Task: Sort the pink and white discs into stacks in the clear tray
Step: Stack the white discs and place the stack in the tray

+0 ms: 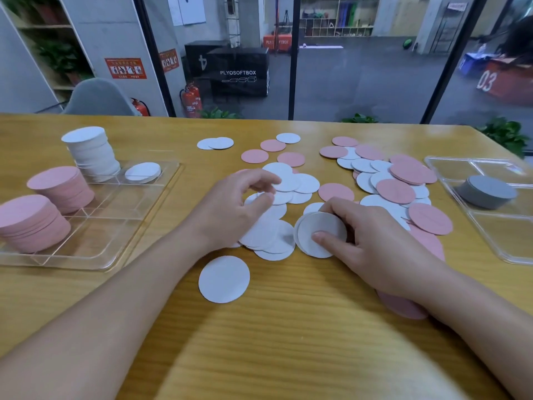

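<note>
Discs everywhere on the bench (288, 327), and both hands are in the thick of them. Right hand (372, 241) grips a small white stack (320, 233) on edge, thumb pressed flat on its face, fingers curled round the back. Left hand (230, 209) hovers beside it, fingers loosely bent above a white cluster (284, 189), thumb and forefinger apart, nothing pinched that I can see. Under and just past the left hand, white discs overlap in a fan (271, 238). One lone white disc (224, 279) lies nearer the person, between the two forearms. Pink discs peek out from under the right wrist (403, 308). Further right, a mixed heap (395, 186) of pink and white, loosely overlapping. Toward the far edge, a few singles: three pinks (272, 145) and a white pair (215, 143).

Out left, the clear tray (121, 226) with dividers: two pink stacks (31, 223) in its left compartments, a tall white stack (90, 153) at the far side, and a low white stack (142, 172) in the compartment beside it. Out right, a second clear tray (496, 243) holds a grey stack (487, 191). Beyond the bench, a grey chair (99, 96) and glass panels
</note>
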The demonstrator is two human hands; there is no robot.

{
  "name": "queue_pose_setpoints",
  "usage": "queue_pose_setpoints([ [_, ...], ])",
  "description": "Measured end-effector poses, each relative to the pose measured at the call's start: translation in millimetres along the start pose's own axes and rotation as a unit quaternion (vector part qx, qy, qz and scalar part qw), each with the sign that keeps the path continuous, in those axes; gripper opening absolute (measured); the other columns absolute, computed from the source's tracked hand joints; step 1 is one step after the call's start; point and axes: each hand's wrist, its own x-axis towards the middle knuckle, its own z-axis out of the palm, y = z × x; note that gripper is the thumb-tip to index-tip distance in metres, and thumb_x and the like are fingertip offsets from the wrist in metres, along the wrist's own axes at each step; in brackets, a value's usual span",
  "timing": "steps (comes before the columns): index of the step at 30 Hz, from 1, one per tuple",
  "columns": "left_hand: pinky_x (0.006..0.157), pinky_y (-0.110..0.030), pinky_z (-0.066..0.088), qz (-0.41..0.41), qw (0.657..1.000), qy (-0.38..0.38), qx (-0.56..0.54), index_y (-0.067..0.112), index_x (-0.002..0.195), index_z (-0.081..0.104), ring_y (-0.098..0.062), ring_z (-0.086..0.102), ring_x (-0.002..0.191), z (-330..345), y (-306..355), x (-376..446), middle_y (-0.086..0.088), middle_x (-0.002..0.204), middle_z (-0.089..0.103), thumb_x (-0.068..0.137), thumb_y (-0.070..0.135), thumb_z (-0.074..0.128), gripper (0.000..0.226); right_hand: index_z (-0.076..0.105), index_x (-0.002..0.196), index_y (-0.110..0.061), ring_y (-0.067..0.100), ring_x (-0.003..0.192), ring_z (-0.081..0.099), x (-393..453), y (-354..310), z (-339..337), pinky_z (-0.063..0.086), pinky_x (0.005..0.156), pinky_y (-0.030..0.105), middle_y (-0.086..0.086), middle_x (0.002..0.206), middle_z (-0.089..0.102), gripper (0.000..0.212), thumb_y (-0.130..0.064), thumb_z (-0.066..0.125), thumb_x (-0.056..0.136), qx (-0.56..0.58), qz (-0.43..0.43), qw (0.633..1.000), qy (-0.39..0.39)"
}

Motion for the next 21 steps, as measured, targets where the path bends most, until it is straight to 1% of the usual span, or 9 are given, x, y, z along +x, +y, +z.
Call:
queue_pose_setpoints([
  [3, 0.082, -0.026, 0.05, -0.049, 0.995, -0.051, 0.064, 0.039, 0.106, 0.078, -0.003, 0.063, 0.1, -23, 0, -5, 0.025, 0.106, 0.07, 0.099, 0.041, 0.077, 0.008, 0.056, 0.1, -0.044, 0.009, 0.08, 0.061, -1, -1, -1, 0.046, 0.063, 0.027, -0.019, 0.086, 0.066, 0.012, -0.043, 0.068, 0.101, -0.009, -0.003, 1.0, -0.004],
  [5, 0.075, -0.021, 0.056, -0.09, 0.988, -0.113, 0.058, 0.042, 0.108, 0.079, -0.001, 0.066, 0.094, -30, 4, -10, 0.021, 0.105, 0.069, 0.088, 0.049, 0.088, 0.022, 0.056, 0.1, -0.044, 0.01, 0.079, 0.061, -1, -1, -1, 0.047, 0.063, 0.028, -0.016, 0.082, 0.066, 0.012, -0.045, 0.068, 0.101, -0.011, 0.0, 1.0, -0.007],
  [7, 0.072, -0.013, 0.053, -0.106, 0.982, -0.142, 0.066, 0.043, 0.113, 0.079, 0.004, 0.065, 0.096, -31, 8, -13, 0.02, 0.11, 0.066, 0.082, 0.049, 0.094, 0.036, 0.055, 0.099, -0.045, 0.01, 0.08, 0.061, -1, -2, -2, 0.046, 0.063, 0.028, -0.016, 0.082, 0.066, 0.012, -0.046, 0.067, 0.101, -0.013, 0.002, 1.0, -0.01],
  [10, 0.066, -0.011, 0.05, -0.108, 0.985, -0.123, 0.059, 0.04, 0.109, 0.079, 0.006, 0.065, 0.084, -28, 10, -12, 0.017, 0.11, 0.067, 0.08, 0.044, 0.097, 0.034, 0.054, 0.1, -0.046, 0.008, 0.08, 0.061, -1, -2, -3, 0.045, 0.062, 0.026, -0.02, 0.085, 0.066, 0.012, -0.047, 0.066, 0.102, -0.016, 0.0, 1.0, -0.013],
  [12, 0.055, -0.016, 0.051, -0.11, 0.988, -0.104, 0.017, 0.035, 0.104, 0.077, -0.001, 0.06, 0.066, -21, 11, -11, 0.005, 0.106, 0.067, 0.081, 0.035, 0.098, 0.031, 0.054, 0.102, -0.046, 0.008, 0.081, 0.061, -2, -2, -2, 0.044, 0.061, 0.025, -0.023, 0.087, 0.065, 0.012, -0.046, 0.066, 0.102, -0.02, 0.0, 1.0, -0.015],
  [14, 0.05, -0.023, 0.051, -0.093, 0.992, -0.079, -0.022, 0.029, 0.101, 0.073, -0.003, 0.052, 0.058, -14, 12, -11, -0.001, 0.1, 0.066, 0.084, 0.026, 0.096, 0.029, 0.055, 0.106, -0.046, 0.007, 0.082, 0.061, -2, -2, -2, 0.042, 0.06, 0.024, -0.021, 0.086, 0.066, 0.011, -0.047, 0.065, 0.103, -0.023, 0.001, 1.0, -0.016],
  [16, 0.056, -0.023, 0.05, -0.066, 0.995, -0.042, -0.058, 0.025, 0.099, 0.073, 0.0, 0.053, 0.062, -9, 12, -10, 0.0, 0.097, 0.07, 0.089, 0.022, 0.092, 0.021, 0.055, 0.113, -0.046, 0.006, 0.085, 0.062, -2, -1, -2, 0.046, 0.065, 0.027, -0.021, 0.089, 0.068, 0.013, -0.045, 0.064, 0.104, -0.02, -0.003, 1.0, -0.015],
  [18, 0.072, -0.023, 0.051, -0.059, 0.993, -0.007, -0.101, 0.025, 0.1, 0.078, -0.003, 0.061, 0.078, -9, 10, -8, 0.002, 0.102, 0.077, 0.093, 0.023, 0.088, 0.011, 0.056, 0.117, -0.046, 0.006, 0.088, 0.063, -2, -2, -3, 0.049, 0.07, 0.028, -0.021, 0.094, 0.069, 0.015, -0.043, 0.064, 0.105, -0.015, -0.01, 1.0, -0.012],
  [21, 0.092, -0.035, 0.057, -0.056, 0.984, -0.003, -0.172, 0.02, 0.105, 0.084, -0.017, 0.073, 0.104, -12, 8, -7, 0.002, 0.11, 0.081, 0.1, 0.017, 0.081, 0.006, 0.057, 0.113, -0.042, 0.008, 0.081, 0.062, -2, -1, -5, 0.044, 0.064, 0.024, -0.021, 0.089, 0.067, 0.011, -0.041, 0.065, 0.106, -0.001, -0.014, 1.0, -0.007],
])
